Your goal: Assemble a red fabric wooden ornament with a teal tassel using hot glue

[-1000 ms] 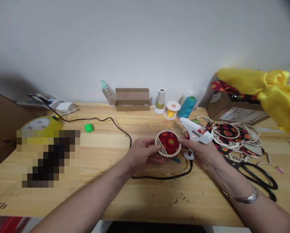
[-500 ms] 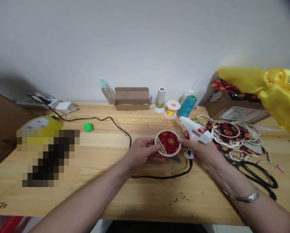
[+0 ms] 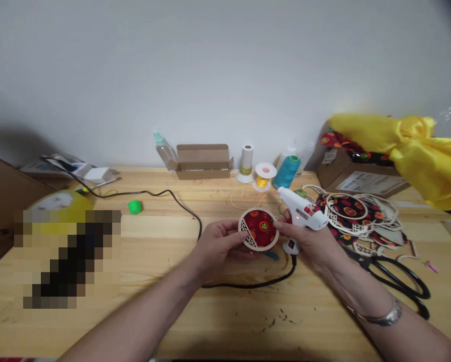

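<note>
Only the view is shifting; left of the glue gun (image 3: pixel 302 209), the left hand (image 3: pixel 215 247) is still clamping its grip on the fabric disc (image 3: pixel 258 229), the right hand (image 3: pixel 312 246) gripping both, apparently steadying the disc.

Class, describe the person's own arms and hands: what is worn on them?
The left hand and right hand wear no gloves. No sleeve shows on the left forearm or right forearm. A shiny, silver-coloured bracelet circles the right one.
</note>
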Available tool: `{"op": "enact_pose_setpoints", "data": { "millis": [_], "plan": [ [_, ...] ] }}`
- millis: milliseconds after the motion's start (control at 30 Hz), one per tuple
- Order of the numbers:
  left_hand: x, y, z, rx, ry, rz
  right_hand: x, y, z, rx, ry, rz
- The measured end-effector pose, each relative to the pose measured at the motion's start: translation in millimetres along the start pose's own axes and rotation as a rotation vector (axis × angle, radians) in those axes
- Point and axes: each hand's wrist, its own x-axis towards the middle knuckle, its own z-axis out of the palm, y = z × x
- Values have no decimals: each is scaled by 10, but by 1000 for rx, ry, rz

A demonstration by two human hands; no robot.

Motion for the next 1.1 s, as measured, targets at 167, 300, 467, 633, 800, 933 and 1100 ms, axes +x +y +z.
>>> {"op": "enact_pose_setpoints", "data": {
  "millis": [167,300,467,633,800,933,1100],
  "plan": [
    [-9,19,10,-35,7,13,-26,-9,17,19,0,23],
    [-9,18,11,-31,27,10,-42,-34,43,-9,33,25],
    [1,-1,17,11,58,29,-38,-33,47,28,6,10],
    [-5,-16,18,-7,19,13,-45,-41,50,21,0,17],
    [-19,-13,32,-46,7,-9,-46,-41,54,12,-24,-3],
    [-17,-4,42,-40,-2,-20,-43,-34,53,22,-26,0],
    [-15,18,54,-4,-7,-23,-48,-44,60,12,-21,-26]
  ]
}}
